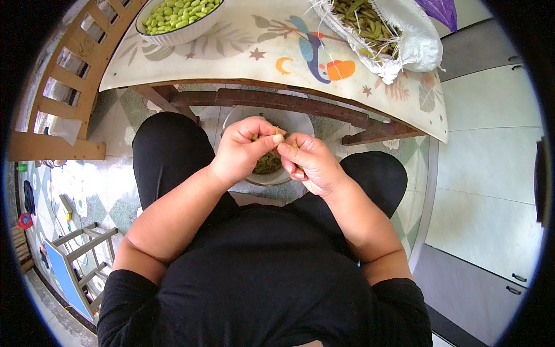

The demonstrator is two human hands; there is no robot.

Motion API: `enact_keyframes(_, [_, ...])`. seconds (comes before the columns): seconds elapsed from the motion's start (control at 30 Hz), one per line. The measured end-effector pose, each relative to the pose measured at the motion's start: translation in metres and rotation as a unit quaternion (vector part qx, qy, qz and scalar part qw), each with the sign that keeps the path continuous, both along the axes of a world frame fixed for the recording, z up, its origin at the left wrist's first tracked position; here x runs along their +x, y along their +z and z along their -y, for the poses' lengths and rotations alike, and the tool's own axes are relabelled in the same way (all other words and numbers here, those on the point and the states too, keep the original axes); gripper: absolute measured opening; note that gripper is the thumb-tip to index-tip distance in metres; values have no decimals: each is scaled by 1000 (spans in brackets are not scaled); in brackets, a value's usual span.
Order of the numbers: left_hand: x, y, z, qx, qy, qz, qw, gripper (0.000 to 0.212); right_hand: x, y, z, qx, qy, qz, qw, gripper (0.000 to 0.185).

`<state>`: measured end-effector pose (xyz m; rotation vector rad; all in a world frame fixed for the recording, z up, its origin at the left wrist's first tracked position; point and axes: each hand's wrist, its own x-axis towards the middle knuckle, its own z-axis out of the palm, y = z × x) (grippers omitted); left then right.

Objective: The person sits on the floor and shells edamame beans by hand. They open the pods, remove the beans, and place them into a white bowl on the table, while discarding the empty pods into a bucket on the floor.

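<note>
My left hand (239,149) and my right hand (313,162) meet between my knees, thumbs almost touching. The left fingers pinch a small bean pod (277,130), mostly covered by the fingers. Another green-brown pod (295,142) pokes out of my right hand, its lower part behind the fingers. Under both hands a white basin (303,121) sits low near the floor, with pods or empty shells (266,164) in it. Up on the table, a white ribbed bowl (182,37) with a dark rim holds shelled green beans (177,15).
Across the front runs a wooden table with a bird-printed cloth (247,65). An open white woven sack (418,45) of pods lies at its right. A slatted wooden chair or rack (65,108) stands left, with a stool (82,264) tipped over lower left. Cabinets (481,165) line the right.
</note>
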<state>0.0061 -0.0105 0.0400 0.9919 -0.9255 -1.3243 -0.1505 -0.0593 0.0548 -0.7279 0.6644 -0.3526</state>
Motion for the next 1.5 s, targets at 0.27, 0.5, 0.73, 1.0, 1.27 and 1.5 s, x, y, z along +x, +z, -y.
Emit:
enact_keyframes(0.27, [1,2,-10,-31,-6,-23,999,4,5,0,-8,92,31,84,992,18])
enact_keyframes(0.5, [2,-7,-15,74,-1,-249,966,5,10,-5,-6,73,11,119,990,25])
enact_keyframes(0.73, [8,-12,-15,85,-56,-287,953,7,9,-7,-5,18,-2,74,997,29])
enact_keyframes(1.0, [0,5,-11,-78,73,137,985,37,7,-2,-10,-66,-57,-16,996,21])
enact_keyframes(1.27, [9,11,-9,-294,121,450,834,38,5,-2,-12,-77,-79,-27,994,15])
enact_keyframes(1.5, [11,8,-7,-308,93,480,816,34,5,-4,-12,-129,-88,-56,986,14])
